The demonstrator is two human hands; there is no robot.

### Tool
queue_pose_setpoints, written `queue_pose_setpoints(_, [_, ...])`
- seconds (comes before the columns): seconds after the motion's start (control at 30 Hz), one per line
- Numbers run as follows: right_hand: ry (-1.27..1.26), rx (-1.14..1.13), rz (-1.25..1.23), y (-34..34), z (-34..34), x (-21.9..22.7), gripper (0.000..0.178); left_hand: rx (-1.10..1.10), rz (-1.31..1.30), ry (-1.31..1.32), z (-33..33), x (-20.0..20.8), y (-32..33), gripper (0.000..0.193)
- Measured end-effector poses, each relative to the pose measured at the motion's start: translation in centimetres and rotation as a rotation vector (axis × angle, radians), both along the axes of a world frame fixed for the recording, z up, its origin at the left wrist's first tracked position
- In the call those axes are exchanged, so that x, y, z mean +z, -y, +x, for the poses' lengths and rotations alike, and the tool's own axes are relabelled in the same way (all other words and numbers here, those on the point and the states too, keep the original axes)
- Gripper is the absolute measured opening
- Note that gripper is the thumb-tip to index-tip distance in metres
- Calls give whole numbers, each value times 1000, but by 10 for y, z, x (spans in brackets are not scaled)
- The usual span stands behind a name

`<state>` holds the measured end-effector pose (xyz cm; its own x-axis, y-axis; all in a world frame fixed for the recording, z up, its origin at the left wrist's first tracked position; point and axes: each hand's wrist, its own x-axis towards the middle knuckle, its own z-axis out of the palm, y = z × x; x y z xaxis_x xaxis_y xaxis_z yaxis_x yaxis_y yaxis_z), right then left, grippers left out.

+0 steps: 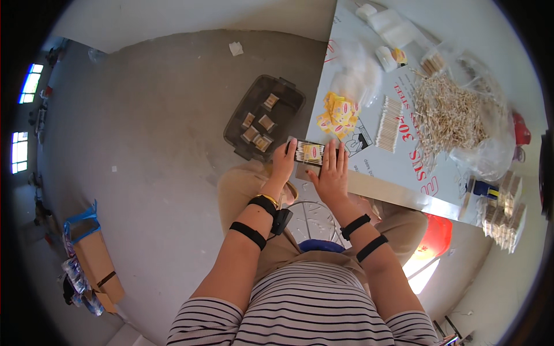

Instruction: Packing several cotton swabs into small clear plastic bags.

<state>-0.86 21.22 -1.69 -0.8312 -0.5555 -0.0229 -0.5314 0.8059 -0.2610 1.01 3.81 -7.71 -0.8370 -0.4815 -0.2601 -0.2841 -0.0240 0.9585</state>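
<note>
A small dark-edged box (317, 142) of cotton swabs lies at the corner of the steel-topped table, in front of me. White-tipped swabs (300, 153) fill it in a row, with a yellow-and-white label card (312, 151) on top. My left hand (281, 168) grips the box's left end, its fingers partly hidden beneath. Stretched flat, the fingers of my right hand (332, 177) rest over the right end, the thumb spread toward the near edge. Just beyond lies a heap of similar yellow label cards (340, 113). A neat row of swabs (390, 124) sits right of them.
Below the table's left edge, a dark plastic bin (232, 124) holds several small packed bundles (266, 122). A large pile of loose swabs (447, 109) spreads among clear plastic bags (490, 155) at the right. A red stool (437, 235) stands beneath; a cardboard box (98, 256) is far left.
</note>
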Motion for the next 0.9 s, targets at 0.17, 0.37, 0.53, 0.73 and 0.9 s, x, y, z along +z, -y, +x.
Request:
queue_pose_setpoints(0.17, [1, -23, 4, 8, 3, 3, 98, -2, 35, -57, -1, 1, -1, 54])
queue_pose_setpoints(0.37, [45, 0, -130, -2, -2, 6, 91, 64, 165, -84, 2, 9, 2, 46])
queue_pose_setpoints(0.53, [77, 47, -165, 0, 2, 19, 86, -39, -15, -34, 0, 27, 0, 37])
queue_pose_setpoints(0.73, [86, 121, -123, 7, 4, 14, 87, -50, -19, -43, 0, 31, 0, 36])
queue_pose_setpoints(0.9, [19, 115, -29, 9, 10, 9, 91, -75, 6, -32, 1, 31, 1, 37])
